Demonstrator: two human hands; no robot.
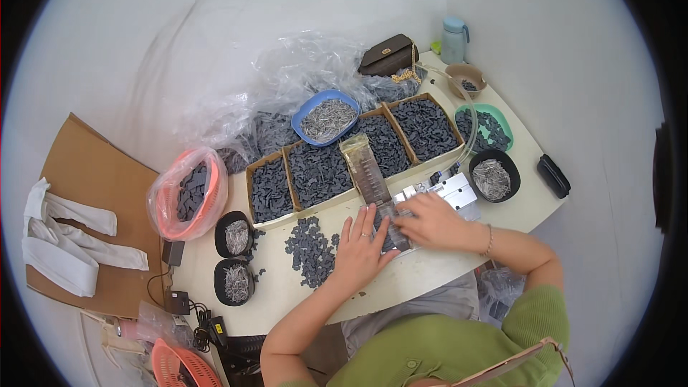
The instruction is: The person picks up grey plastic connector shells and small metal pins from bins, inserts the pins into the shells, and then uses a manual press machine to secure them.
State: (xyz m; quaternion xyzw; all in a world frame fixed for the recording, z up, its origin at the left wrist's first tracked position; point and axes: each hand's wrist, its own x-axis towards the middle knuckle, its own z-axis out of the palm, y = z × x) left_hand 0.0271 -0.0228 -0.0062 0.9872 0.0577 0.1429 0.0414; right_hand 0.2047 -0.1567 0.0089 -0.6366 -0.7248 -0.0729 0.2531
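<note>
- Glasses frame (510, 367) nearest, over green top (401, 358);
- left hand (362, 247): fingers spread open at lower end of clear channel (370, 174);
- right hand (433, 222): fingers bent, beside metal fixture (456, 190); can't tell hold;
- clear channel: reaches from hands to cardboard boxes (315, 208) of grey parts (319, 172)

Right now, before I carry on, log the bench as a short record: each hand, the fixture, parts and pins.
Left hand: left hand palm down, fingers spread, at the near end of the fixture
Right hand: right hand bent over the fixture; grip unclear
Fixture: silver metal fixture, beside the right hand
Dark parts: in the divided cardboard tray and green bowl; loose pile left of the left hand
Silver pins: in the blue bowl and three black bowls
</note>
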